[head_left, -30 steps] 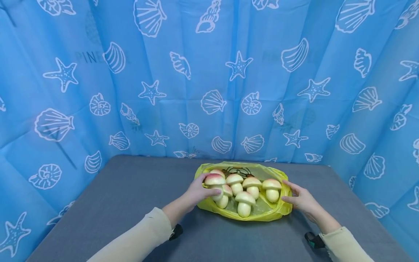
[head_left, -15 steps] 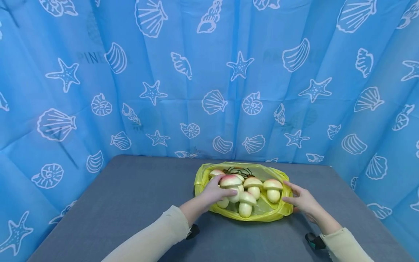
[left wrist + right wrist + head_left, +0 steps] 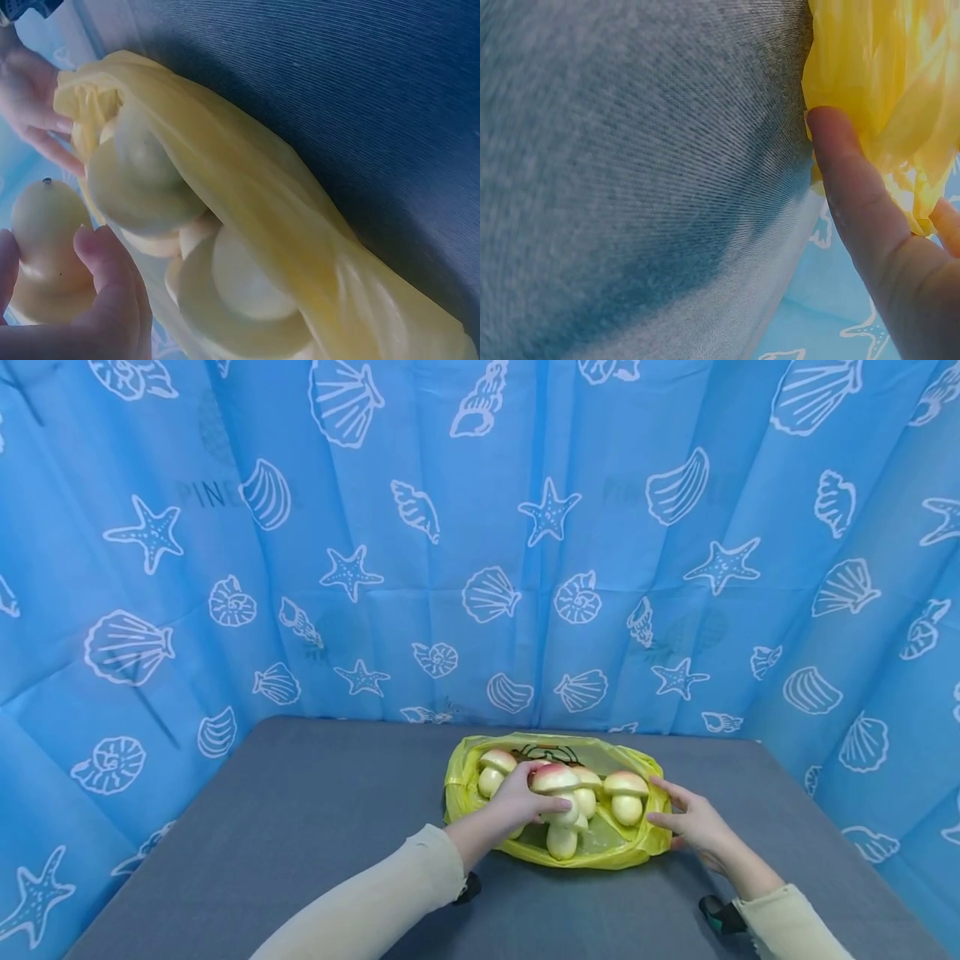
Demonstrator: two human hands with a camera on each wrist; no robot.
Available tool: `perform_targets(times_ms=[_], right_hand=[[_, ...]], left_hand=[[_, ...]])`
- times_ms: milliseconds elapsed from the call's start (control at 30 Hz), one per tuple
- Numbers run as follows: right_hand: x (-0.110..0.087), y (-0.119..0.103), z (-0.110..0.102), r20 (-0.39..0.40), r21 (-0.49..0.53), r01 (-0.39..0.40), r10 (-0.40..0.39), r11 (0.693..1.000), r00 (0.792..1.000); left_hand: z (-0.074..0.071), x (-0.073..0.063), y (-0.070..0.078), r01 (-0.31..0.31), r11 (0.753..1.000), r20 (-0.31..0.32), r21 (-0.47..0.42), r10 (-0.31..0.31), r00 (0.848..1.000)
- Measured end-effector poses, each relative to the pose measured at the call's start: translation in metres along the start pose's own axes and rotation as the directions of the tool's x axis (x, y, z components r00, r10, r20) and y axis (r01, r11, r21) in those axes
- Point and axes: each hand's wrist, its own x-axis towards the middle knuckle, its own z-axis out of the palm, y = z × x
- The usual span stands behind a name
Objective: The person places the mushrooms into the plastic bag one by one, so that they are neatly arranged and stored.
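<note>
A yellow plastic bag (image 3: 611,859) lies spread with its mouth facing up, holding several toy-like mushrooms with pale stems and pink-tinged caps. My left hand (image 3: 517,799) grips one mushroom (image 3: 555,779) between thumb and fingers, above the others in the bag. Seen from the left wrist, that mushroom (image 3: 51,225) has its stem end toward the camera, beside the bag's rim. My right hand (image 3: 699,820) rests at the bag's right edge with its fingers spread. In the right wrist view its thumb (image 3: 859,195) lies straight against the yellow plastic (image 3: 885,67).
Inside the bag, one mushroom (image 3: 626,797) sits at the right and another (image 3: 497,766) at the back left. A dark wire-like thing (image 3: 553,750) shows at the back of the bag. Grey cloth covers the table (image 3: 337,802); a blue shell-patterned curtain (image 3: 480,535) hangs behind.
My left hand has carried the mushroom from the bag's left side rightward to its middle, uncovering mushrooms at the left. My right hand has stayed at the right edge.
</note>
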Motion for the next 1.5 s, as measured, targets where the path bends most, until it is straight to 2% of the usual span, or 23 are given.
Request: perform_targets(times_ms=[200, 500, 700, 800, 933, 1033, 1200, 1233, 1400, 1500], right_hand=[[0.001, 0.000, -0.001, 0.007, 0.000, 0.001, -0.001, 1.000, 1.000], [0.000, 0.000, -0.001, 0.016, 0.010, -0.008, 0.008, 1.000, 1.000], [-0.002, -0.001, -0.001, 0.021, 0.011, -0.007, 0.007, 1.000, 1.000], [-0.002, -0.001, -0.001, 0.024, 0.015, -0.005, 0.005, 1.000, 1.000], [-0.002, -0.001, -0.001, 0.026, 0.015, -0.006, 0.006, 1.000, 1.000], [-0.002, 0.000, -0.001, 0.028, 0.013, -0.004, 0.004, 1.000, 1.000], [-0.001, 0.001, -0.001, 0.025, 0.004, -0.010, 0.010, 1.000, 1.000], [0.000, 0.002, -0.001, 0.022, 0.000, -0.012, 0.012, 1.000, 1.000], [0.000, 0.003, -0.001, 0.010, -0.017, -0.016, 0.016, 1.000, 1.000], [0.000, 0.003, 0.000, 0.004, -0.020, -0.018, 0.019, 1.000, 1.000]], left_hand=[[0.007, 0.002, 0.000, -0.002, 0.999, 0.030, -0.049, 0.004, 1.000], [0.013, 0.004, 0.002, -0.007, 1.000, 0.047, -0.021, 0.008, 0.999], [0.025, 0.007, 0.005, 0.013, 1.000, 0.075, -0.022, -0.011, 0.997], [0.034, 0.007, 0.008, 0.015, 1.000, 0.077, 0.016, -0.016, 0.997], [0.045, 0.009, 0.013, 0.009, 0.991, 0.065, 0.134, -0.018, 0.998], [0.052, 0.012, 0.016, 0.005, 0.960, 0.060, 0.280, -0.022, 0.998], [0.057, 0.017, 0.020, 0.006, 0.852, 0.041, 0.523, -0.033, 0.999], [0.058, 0.017, 0.020, 0.009, 0.835, 0.036, 0.549, -0.035, 0.999], [0.063, 0.020, 0.020, 0.005, 0.792, 0.038, 0.611, -0.035, 0.999], [0.065, 0.021, 0.020, -0.002, 0.755, 0.041, 0.656, -0.032, 0.999]])
